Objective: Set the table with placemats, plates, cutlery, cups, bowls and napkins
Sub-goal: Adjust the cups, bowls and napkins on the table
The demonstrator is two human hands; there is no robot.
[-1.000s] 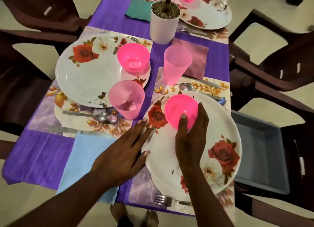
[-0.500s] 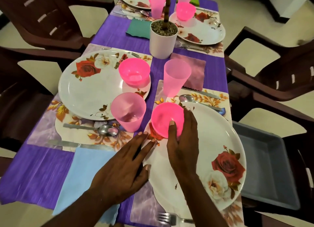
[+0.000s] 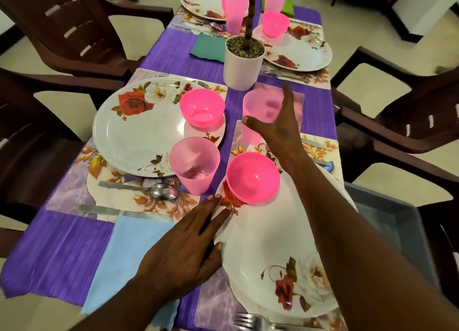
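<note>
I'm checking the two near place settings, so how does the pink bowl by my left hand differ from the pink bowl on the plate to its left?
The near bowl tilts toward the camera at the near plate's edge; the left bowl sits upright on the left plate. The left hand lies just short of the near bowl; nothing touches the left one. Both are empty.

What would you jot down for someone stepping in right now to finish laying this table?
Left hand: flat, fingers straight, resting on the rim of the near plate and the mat beside it.
Right hand: open, reaching to the pale pink cup beyond that plate; no grip visible yet.
The pink bowl stands on the near plate's far left edge, released.
Done: four settings show plates, bowls, cups and placemats; the blue napkin and a fork lie by the near plate.
Left: probably just position that cup and check each setting's cutlery, which is partly hidden.
</note>
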